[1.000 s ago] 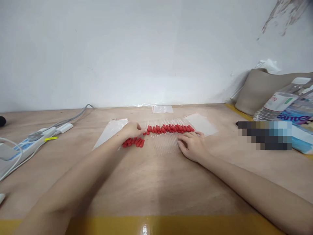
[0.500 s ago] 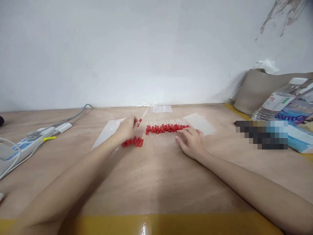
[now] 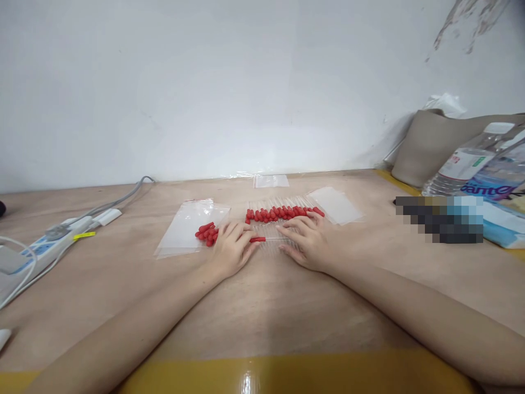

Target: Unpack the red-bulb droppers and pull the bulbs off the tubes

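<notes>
White-and-blue plastic power strip (image 3: pixel 36 251): middle left of the frame
Clear, white-capped plastic bottle (image 3: pixel 465 163): middle right

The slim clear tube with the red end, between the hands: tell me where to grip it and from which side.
Probably best by its slim clear shaft, coming from the right with the right hand: it is straight and runs crosswise toward that hand, while the left hand holds the red end.
</notes>
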`<action>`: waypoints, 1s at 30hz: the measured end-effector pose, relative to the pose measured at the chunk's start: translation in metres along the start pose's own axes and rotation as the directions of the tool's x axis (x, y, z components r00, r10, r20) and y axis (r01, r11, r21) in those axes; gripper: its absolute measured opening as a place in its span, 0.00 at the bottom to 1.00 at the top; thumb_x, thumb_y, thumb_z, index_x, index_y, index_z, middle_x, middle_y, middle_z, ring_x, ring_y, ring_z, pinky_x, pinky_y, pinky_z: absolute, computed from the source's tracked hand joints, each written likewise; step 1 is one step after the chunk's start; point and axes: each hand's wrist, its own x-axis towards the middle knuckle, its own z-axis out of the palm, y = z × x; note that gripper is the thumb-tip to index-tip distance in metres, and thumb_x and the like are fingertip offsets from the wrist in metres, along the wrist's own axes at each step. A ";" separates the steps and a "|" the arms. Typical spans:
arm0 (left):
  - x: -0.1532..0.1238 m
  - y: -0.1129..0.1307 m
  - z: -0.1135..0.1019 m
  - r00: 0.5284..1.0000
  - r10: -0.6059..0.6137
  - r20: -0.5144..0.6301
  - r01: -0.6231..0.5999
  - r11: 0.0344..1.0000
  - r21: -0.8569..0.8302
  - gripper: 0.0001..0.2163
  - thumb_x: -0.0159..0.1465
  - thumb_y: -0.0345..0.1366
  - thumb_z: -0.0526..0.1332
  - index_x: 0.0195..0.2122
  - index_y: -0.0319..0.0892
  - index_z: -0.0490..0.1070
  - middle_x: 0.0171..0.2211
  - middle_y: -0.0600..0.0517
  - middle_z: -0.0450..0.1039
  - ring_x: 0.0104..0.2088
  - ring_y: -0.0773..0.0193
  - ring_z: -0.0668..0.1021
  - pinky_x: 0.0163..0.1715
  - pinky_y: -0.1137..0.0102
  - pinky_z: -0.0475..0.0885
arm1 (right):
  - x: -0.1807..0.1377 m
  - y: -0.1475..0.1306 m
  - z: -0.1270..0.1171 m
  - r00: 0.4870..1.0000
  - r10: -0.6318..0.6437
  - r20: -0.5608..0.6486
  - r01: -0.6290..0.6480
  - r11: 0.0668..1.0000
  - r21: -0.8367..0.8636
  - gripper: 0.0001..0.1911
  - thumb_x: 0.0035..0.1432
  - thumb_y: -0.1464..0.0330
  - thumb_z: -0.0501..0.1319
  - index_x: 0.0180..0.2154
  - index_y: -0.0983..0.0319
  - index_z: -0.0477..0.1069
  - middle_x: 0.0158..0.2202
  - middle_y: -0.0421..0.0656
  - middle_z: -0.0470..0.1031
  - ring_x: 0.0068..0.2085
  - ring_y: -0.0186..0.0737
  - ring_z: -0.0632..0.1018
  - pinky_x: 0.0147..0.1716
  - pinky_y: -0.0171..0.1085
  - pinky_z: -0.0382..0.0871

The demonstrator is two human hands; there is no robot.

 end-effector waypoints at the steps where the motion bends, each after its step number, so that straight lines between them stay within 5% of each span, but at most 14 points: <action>1: 0.001 0.002 -0.001 1.000 0.012 -0.003 -0.012 1.000 -0.003 0.06 0.62 0.36 0.55 0.36 0.42 0.70 0.37 0.49 0.71 0.41 0.59 0.70 0.43 0.62 0.59 | 0.001 -0.001 0.000 1.000 -0.017 0.018 0.017 1.000 0.003 0.14 0.58 0.61 0.55 0.43 0.58 0.70 0.38 0.43 0.74 0.42 0.39 0.70 0.49 0.46 0.49; 6: 0.003 0.007 -0.002 0.999 0.039 -0.007 -0.039 0.999 -0.023 0.07 0.62 0.36 0.55 0.38 0.42 0.69 0.38 0.49 0.72 0.41 0.60 0.70 0.45 0.62 0.60 | 0.004 -0.004 0.005 0.998 -0.036 0.058 0.035 0.999 0.018 0.12 0.60 0.65 0.52 0.34 0.59 0.73 0.26 0.39 0.72 0.34 0.35 0.68 0.48 0.44 0.49; 12: 0.006 0.012 0.002 0.993 0.096 0.065 -0.093 0.994 -0.050 0.07 0.63 0.37 0.53 0.37 0.43 0.70 0.34 0.51 0.73 0.40 0.62 0.71 0.46 0.61 0.58 | 0.002 -0.006 0.010 0.996 -0.072 0.062 0.067 0.995 0.075 0.14 0.60 0.66 0.51 0.28 0.61 0.72 0.22 0.38 0.70 0.31 0.34 0.66 0.47 0.43 0.49; 30: 0.003 0.020 -0.011 0.955 0.150 0.257 -0.133 0.988 -0.083 0.12 0.65 0.34 0.46 0.31 0.40 0.67 0.27 0.51 0.68 0.32 0.63 0.68 0.48 0.59 0.55 | -0.005 -0.006 -0.002 0.946 -0.305 -0.107 0.307 0.952 0.000 0.07 0.58 0.68 0.55 0.34 0.58 0.72 0.19 0.34 0.67 0.28 0.31 0.65 0.46 0.42 0.50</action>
